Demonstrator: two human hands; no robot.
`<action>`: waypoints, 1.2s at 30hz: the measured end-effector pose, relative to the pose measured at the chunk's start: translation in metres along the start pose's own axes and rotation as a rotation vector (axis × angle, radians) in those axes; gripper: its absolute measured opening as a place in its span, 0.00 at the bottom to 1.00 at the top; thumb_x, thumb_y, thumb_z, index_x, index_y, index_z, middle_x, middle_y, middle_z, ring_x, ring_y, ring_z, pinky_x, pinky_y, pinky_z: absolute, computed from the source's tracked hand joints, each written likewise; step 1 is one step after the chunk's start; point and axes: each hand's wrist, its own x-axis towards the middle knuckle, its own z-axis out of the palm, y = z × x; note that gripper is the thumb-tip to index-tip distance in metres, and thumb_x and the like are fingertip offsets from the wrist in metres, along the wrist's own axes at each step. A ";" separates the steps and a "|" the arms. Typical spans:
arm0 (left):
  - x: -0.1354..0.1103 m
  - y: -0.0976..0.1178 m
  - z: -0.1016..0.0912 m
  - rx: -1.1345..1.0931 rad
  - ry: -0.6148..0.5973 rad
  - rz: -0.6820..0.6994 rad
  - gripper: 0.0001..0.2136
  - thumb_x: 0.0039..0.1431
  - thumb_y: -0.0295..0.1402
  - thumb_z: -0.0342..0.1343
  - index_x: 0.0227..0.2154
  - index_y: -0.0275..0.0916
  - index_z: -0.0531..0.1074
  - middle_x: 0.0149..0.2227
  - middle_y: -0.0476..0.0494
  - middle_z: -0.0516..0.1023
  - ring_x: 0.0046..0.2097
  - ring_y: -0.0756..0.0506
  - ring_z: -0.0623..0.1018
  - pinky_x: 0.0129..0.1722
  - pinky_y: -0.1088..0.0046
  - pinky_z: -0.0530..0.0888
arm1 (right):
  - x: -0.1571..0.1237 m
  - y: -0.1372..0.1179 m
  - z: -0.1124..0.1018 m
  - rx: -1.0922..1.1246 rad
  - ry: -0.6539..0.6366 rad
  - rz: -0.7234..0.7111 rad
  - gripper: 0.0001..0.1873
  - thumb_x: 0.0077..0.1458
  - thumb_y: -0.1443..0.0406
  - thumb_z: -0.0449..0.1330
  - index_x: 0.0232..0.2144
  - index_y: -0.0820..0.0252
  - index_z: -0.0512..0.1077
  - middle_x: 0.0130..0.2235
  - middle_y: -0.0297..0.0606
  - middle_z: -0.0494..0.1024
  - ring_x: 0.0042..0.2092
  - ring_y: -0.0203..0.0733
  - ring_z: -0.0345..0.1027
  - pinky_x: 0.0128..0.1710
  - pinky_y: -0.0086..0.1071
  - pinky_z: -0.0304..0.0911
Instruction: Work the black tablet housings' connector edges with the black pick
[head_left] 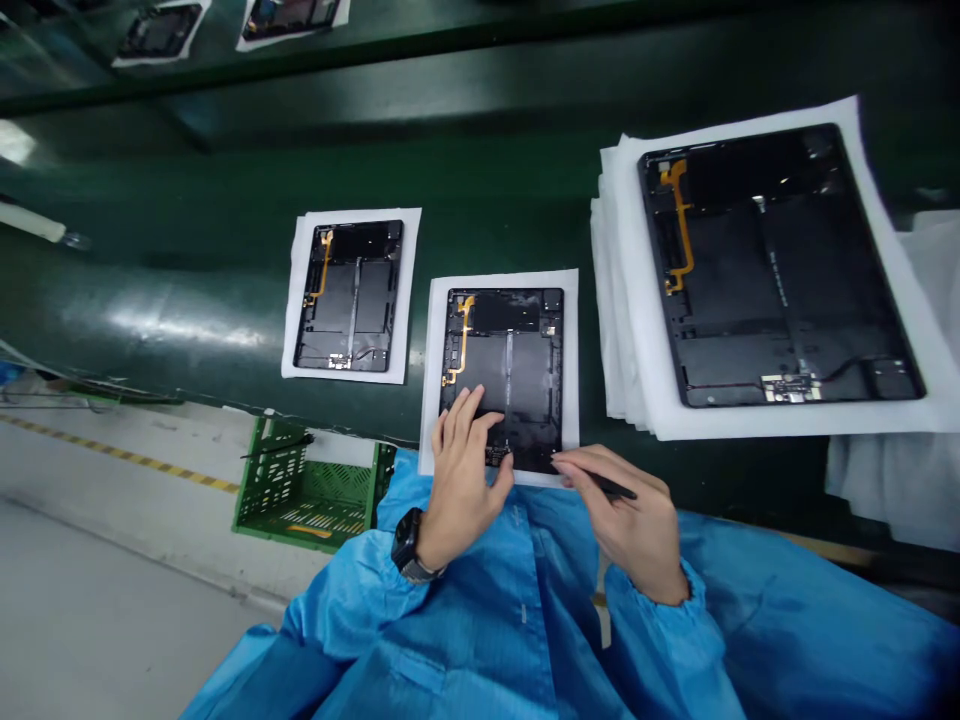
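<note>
Tablet shell (491, 350) is lying before you on a white sheet (571, 400) on the table (510, 220). Your left hand (463, 490) is resting half-open across its lower left, apparently gripping nothing; your right hand (634, 520) is pinching a slim black tool (616, 488) at its lower right corner. You are probably handling something light, stiff and slick, its orange ribbon (463, 345) looking fragile, so you are safest holding the outer rim (562, 350).

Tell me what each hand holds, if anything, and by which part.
The right hand holds a black tool toward its tablet-side end, rear end protruding; the left hand rests on the middle tablet, holding nothing visible.
</note>
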 end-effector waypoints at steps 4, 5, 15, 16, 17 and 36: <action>0.000 -0.001 0.000 0.005 0.007 0.005 0.20 0.64 0.26 0.57 0.57 0.41 0.64 0.71 0.34 0.60 0.73 0.36 0.57 0.68 0.48 0.58 | -0.002 0.000 -0.004 -0.001 0.021 0.019 0.05 0.62 0.67 0.64 0.37 0.54 0.81 0.36 0.38 0.83 0.38 0.45 0.77 0.39 0.38 0.73; 0.000 -0.001 0.000 0.005 0.007 0.004 0.20 0.64 0.26 0.57 0.57 0.41 0.64 0.71 0.34 0.59 0.73 0.36 0.57 0.69 0.48 0.58 | -0.002 -0.001 -0.004 0.000 0.015 0.020 0.05 0.62 0.67 0.64 0.37 0.54 0.81 0.37 0.38 0.83 0.38 0.45 0.78 0.40 0.38 0.72; 0.000 0.000 0.000 0.009 -0.007 -0.007 0.20 0.64 0.27 0.56 0.57 0.41 0.63 0.71 0.35 0.58 0.73 0.37 0.56 0.69 0.48 0.57 | 0.000 -0.001 0.006 0.027 -0.087 -0.092 0.08 0.63 0.70 0.62 0.40 0.54 0.80 0.37 0.40 0.83 0.40 0.45 0.77 0.39 0.39 0.72; 0.000 0.000 0.000 0.011 -0.010 -0.010 0.20 0.64 0.27 0.56 0.58 0.41 0.63 0.71 0.35 0.58 0.73 0.37 0.56 0.69 0.48 0.57 | 0.000 0.000 0.004 0.021 -0.095 -0.100 0.08 0.63 0.71 0.62 0.40 0.54 0.80 0.37 0.39 0.83 0.40 0.45 0.77 0.39 0.39 0.72; 0.000 0.000 0.000 0.011 -0.012 -0.013 0.20 0.64 0.27 0.56 0.58 0.41 0.63 0.71 0.35 0.58 0.73 0.36 0.56 0.69 0.48 0.57 | 0.001 0.000 0.003 0.015 -0.104 -0.106 0.09 0.63 0.71 0.62 0.40 0.54 0.80 0.37 0.39 0.83 0.40 0.45 0.77 0.39 0.39 0.72; 0.000 0.001 0.000 0.005 -0.025 -0.020 0.20 0.64 0.27 0.55 0.58 0.41 0.64 0.72 0.35 0.58 0.74 0.37 0.55 0.69 0.49 0.56 | 0.007 0.000 -0.001 0.008 -0.171 -0.165 0.13 0.61 0.75 0.62 0.44 0.55 0.79 0.39 0.38 0.82 0.42 0.43 0.76 0.42 0.38 0.72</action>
